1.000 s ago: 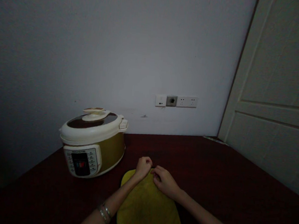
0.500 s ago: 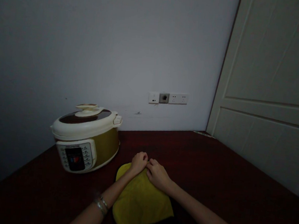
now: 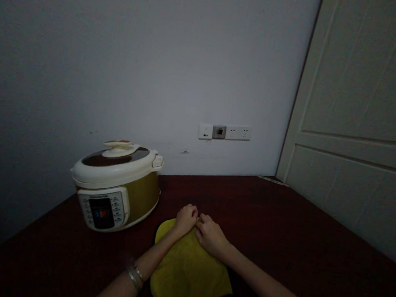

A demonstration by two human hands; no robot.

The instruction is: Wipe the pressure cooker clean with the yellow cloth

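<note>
Dim and grainy throughout; the light's source cannot be told. The wall (image 3: 177, 72) is palest mid-way, darkening leftward. Near-black shade gathers by the left edge of the table (image 3: 263, 229), and the lower border of the cloth (image 3: 191, 276) melts into shadow.

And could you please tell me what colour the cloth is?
The cloth is yellow with dark edging, head view.

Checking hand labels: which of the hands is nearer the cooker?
Left. The left hand is right of the cooker, at the far edge of the yellow cloth; the right hand is beside it at that edge, farther from the cooker.
</note>
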